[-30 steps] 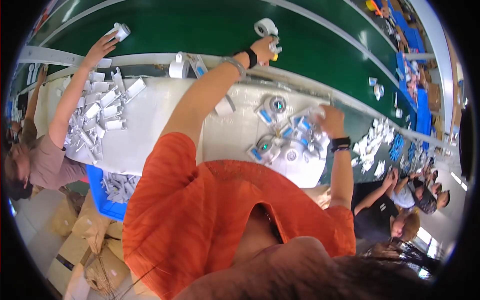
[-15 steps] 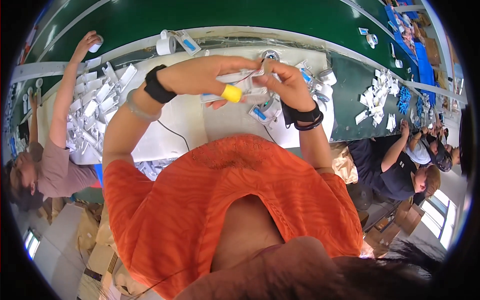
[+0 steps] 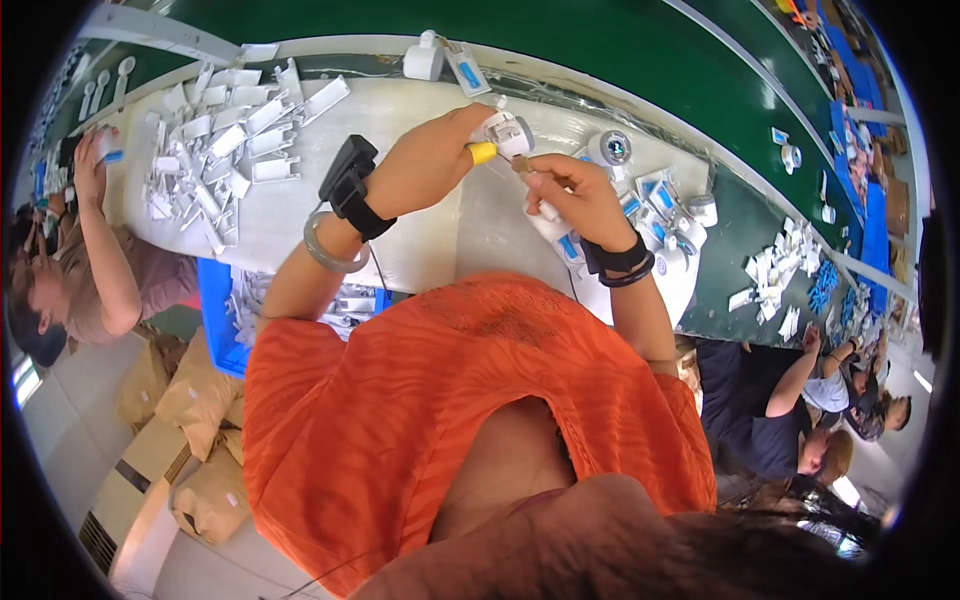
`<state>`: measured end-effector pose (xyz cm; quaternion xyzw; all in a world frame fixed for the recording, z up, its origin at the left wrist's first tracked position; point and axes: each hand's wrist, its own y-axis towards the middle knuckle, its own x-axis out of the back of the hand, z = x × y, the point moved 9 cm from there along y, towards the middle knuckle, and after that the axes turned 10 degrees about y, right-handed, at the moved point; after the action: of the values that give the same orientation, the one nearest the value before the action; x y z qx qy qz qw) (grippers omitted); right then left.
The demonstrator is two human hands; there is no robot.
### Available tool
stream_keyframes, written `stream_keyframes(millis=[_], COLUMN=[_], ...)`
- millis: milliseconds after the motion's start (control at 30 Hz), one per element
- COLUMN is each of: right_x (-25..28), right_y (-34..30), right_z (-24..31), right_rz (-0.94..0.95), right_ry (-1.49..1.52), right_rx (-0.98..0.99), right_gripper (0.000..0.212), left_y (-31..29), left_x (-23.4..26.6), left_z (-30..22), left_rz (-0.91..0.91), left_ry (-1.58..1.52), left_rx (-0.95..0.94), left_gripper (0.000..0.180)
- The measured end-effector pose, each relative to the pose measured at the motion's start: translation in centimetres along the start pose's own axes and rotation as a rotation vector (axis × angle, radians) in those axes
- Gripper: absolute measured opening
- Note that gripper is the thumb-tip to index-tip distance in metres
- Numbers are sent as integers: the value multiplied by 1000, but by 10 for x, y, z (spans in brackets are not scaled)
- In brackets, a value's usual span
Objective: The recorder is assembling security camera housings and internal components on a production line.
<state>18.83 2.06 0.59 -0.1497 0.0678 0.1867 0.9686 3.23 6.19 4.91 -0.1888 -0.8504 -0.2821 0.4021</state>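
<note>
Over the pale work surface [image 3: 430, 250], my left hand [image 3: 425, 170] grips a white rounded plastic housing [image 3: 508, 132] with an opening in it. A yellow finger cover [image 3: 483, 153] is on one of its fingers. My right hand [image 3: 580, 200] is close beside, its thumb and finger pinched on a small brownish piece [image 3: 521, 163] at the housing's lower edge. A white plastic part [image 3: 548, 222] shows under the right hand; whether that hand holds it too cannot be seen. White round-headed devices [image 3: 660, 205] with blue strips lie just right of the right hand.
Loose white plastic parts [image 3: 225, 145] are heaped at left. A blue bin [image 3: 222, 320] of white parts stands below. Another round-headed device [image 3: 423, 60] sits by the green belt [image 3: 560, 30]. Co-workers are at both sides; more white parts [image 3: 780, 265] lie at right.
The long white piece with thin red wire between my hands is no longer seen there; a rounded housing is now in the left hand. The view has shifted, bringing the blue bin in.
</note>
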Motion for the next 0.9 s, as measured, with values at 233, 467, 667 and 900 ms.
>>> stream_keyframes(millis=[233, 467, 667, 900], right_x=[-29, -35, -27, -24], right_y=[2, 8, 2, -10], right_z=[0, -11, 45, 49], right_rz=[102, 108, -383, -403], right_ry=[372, -62, -857, -679], right_rx=[-80, -160, 583, 588], right_gripper=[20, 9, 18, 19], left_y=[-28, -28, -42, -38], left_x=[-16, -2, -33, -60], left_z=[18, 4, 27, 6], left_rz=[199, 26, 121, 146], left_ry=[-902, -402, -695, -1209], left_rx=[593, 360, 727, 716], left_gripper=[32, 32, 26, 37])
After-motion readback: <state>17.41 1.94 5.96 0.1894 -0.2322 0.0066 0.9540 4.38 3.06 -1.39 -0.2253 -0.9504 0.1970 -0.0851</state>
